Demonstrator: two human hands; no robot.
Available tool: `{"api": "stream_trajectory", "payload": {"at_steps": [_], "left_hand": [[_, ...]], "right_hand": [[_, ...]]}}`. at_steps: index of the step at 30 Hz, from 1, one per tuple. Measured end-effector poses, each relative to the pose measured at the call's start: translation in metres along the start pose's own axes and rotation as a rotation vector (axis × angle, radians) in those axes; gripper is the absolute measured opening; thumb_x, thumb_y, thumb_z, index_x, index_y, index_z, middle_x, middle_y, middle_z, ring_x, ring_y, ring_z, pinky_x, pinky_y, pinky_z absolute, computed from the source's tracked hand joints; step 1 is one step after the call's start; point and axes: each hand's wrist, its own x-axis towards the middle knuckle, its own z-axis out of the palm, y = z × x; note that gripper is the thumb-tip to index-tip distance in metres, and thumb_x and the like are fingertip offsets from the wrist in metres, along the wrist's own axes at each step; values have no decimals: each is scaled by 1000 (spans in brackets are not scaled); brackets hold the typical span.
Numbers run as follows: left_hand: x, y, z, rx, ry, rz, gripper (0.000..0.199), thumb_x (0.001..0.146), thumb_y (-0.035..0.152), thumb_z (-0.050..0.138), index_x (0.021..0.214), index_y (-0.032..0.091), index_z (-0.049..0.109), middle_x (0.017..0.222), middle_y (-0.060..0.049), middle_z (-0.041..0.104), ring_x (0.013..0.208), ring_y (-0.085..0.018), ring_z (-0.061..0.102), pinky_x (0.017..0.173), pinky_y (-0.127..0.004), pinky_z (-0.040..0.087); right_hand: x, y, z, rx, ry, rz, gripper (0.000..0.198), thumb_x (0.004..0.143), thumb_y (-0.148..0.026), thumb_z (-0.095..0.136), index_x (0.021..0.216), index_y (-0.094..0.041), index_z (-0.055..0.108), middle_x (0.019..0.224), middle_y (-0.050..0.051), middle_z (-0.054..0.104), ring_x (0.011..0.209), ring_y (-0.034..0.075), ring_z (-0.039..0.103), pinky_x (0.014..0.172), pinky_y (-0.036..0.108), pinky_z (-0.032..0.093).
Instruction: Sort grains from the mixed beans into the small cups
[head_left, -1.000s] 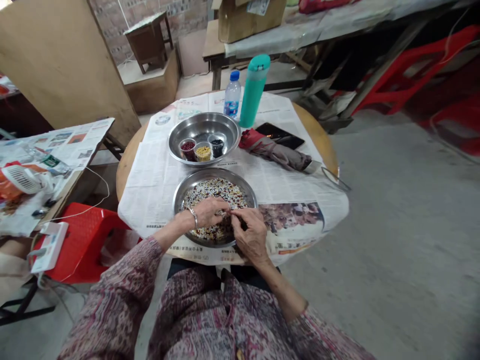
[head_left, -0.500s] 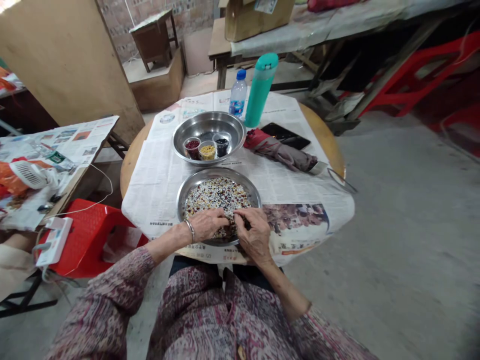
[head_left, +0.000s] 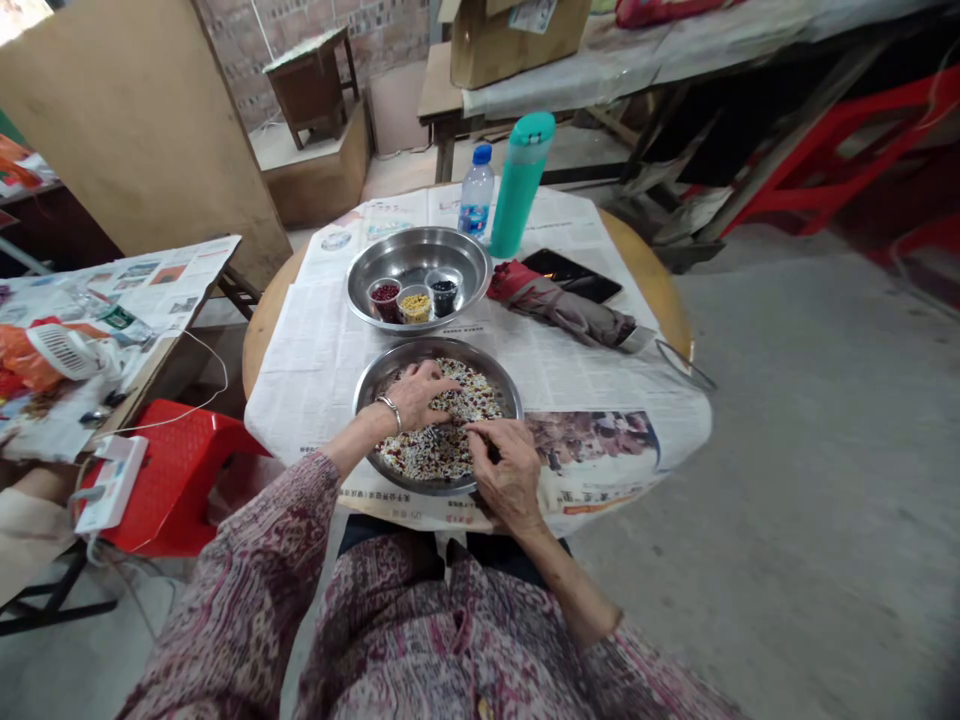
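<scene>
A metal basin (head_left: 513, 385) near the table's front edge holds mixed grains and beans (head_left: 420, 452), white, yellow, red and black. Over its left part is my left hand (head_left: 417, 396), wearing a bracelet, with fingers spread over the grains. At the basin's right rim my right hand (head_left: 510, 468) has its thumb and fingertips drawn together; anything between them is too small to make out. Behind stands a second metal basin (head_left: 367, 262), with three clear cups in it: red beans (head_left: 385, 298), yellow beans (head_left: 415, 306) and black beans (head_left: 444, 293).
Newspaper (head_left: 300, 370) covers the round table. Behind the basins stand a water bottle (head_left: 476, 195) and a green flask (head_left: 523, 185). A folded umbrella (head_left: 570, 308) and a dark tablet-like object (head_left: 574, 272) lie to the right. A red stool (head_left: 169, 480) with a power strip is at left.
My left hand has moved up and left across the basin, and its fingers have spread. My right hand has stayed almost in place at the right rim.
</scene>
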Motion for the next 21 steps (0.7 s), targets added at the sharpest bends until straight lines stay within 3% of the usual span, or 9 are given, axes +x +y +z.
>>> {"api": "stream_trajectory", "payload": {"at_steps": [2, 5, 9, 12, 16, 21], "left_hand": [[12, 3, 4, -46, 0, 62, 30, 82, 19, 62, 111, 22, 69, 118, -7, 60, 105, -20, 59, 97, -33, 47], [24, 4, 5, -89, -2, 54, 24, 75, 11, 61, 94, 18, 74, 95, -4, 70, 91, -19, 64, 90, -30, 50], [10, -5, -5, -182, -7, 17, 18, 73, 12, 62, 83, 18, 75, 79, 0, 73, 80, -17, 66, 80, -26, 50], [-23, -12, -15, -213, 27, 42, 15, 74, 10, 61, 80, 17, 73, 81, 0, 73, 78, -14, 65, 78, -24, 50], [-65, -13, -22, -182, -49, 103, 16, 78, 10, 62, 87, 18, 72, 87, -1, 71, 79, -15, 64, 79, -26, 51], [-71, -11, -17, -42, 79, -40, 21, 87, 23, 62, 106, 22, 69, 114, -5, 65, 104, -22, 61, 96, -38, 49]], "right_hand": [[0, 0, 0, -1, -7, 2, 14, 88, -18, 55, 86, -20, 68, 83, 5, 71, 82, 21, 60, 81, 37, 47], [0, 0, -1, -10, -19, 13, 14, 88, -18, 54, 86, -21, 68, 82, 4, 71, 82, 20, 61, 80, 37, 47], [1, -1, -1, 0, -13, 26, 14, 88, -18, 55, 85, -22, 68, 82, 4, 72, 82, 21, 61, 80, 37, 47], [1, -1, -1, 10, -19, 35, 15, 87, -17, 55, 85, -23, 69, 83, 3, 72, 82, 20, 62, 81, 38, 47], [1, -2, -2, 19, -21, 40, 14, 87, -18, 56, 86, -23, 69, 83, 4, 72, 82, 20, 61, 81, 38, 47], [1, -1, -1, -5, -18, 23, 14, 88, -18, 55, 86, -22, 69, 82, 4, 72, 82, 21, 61, 82, 38, 47]]}}
